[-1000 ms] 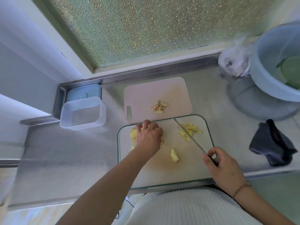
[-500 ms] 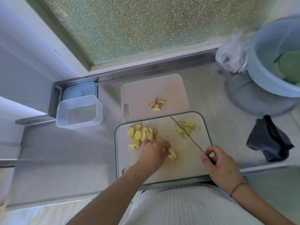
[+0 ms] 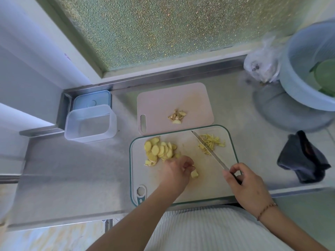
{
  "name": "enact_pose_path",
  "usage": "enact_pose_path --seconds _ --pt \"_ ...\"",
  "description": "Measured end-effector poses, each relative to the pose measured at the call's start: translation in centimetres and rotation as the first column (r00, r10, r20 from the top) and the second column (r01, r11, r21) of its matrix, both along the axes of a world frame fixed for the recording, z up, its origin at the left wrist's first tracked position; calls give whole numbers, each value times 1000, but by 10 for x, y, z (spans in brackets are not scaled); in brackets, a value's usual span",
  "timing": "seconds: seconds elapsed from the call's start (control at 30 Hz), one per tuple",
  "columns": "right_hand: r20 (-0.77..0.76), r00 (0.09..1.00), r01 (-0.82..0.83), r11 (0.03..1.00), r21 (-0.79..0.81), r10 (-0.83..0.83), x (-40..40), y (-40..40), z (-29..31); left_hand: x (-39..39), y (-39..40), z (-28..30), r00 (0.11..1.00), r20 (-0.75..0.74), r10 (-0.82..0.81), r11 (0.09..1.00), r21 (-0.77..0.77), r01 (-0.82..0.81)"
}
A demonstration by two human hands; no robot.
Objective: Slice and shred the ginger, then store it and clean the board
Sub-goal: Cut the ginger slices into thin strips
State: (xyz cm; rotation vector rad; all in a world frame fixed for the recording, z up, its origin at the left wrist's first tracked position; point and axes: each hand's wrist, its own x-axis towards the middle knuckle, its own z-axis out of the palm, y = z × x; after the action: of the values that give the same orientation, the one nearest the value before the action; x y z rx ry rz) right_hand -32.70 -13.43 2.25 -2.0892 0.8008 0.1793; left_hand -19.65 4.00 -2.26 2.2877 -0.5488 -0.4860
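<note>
On the board (image 3: pixel 181 192), the left hand (image 3: pixel 176 171) pinches a ginger chunk (image 3: pixel 194 173); the right hand (image 3: pixel 243 183) grips the knife (image 3: pixel 208 151). The small chunk could roll under the blade, exposing fingertips.

knife handle (image 3: pixel 235 177) hidden inside right hand (image 3: pixel 248 185); basin (image 3: pixel 299 73) cut off at right edge

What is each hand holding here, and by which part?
Right hand grips the knife by its handle. Left hand reaches a ginger chunk; hold unclear.
</note>
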Motion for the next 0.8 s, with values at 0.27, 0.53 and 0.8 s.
enact_pose_path --seconds 0.27,0.53,0.8 --pt "12 1000 0 1000 7 0 -1 -1 -1 -6 7 -12 949 289 -124 986 146 84" --pt "17 1000 -3 1000 9 3 -1 -3 -3 -28 -9 -1 979 198 -40 973 229 -7" --pt "5 1000 2 1000 9 -2 0 -5 -4 -22 -13 9 999 32 39 988 147 -43"
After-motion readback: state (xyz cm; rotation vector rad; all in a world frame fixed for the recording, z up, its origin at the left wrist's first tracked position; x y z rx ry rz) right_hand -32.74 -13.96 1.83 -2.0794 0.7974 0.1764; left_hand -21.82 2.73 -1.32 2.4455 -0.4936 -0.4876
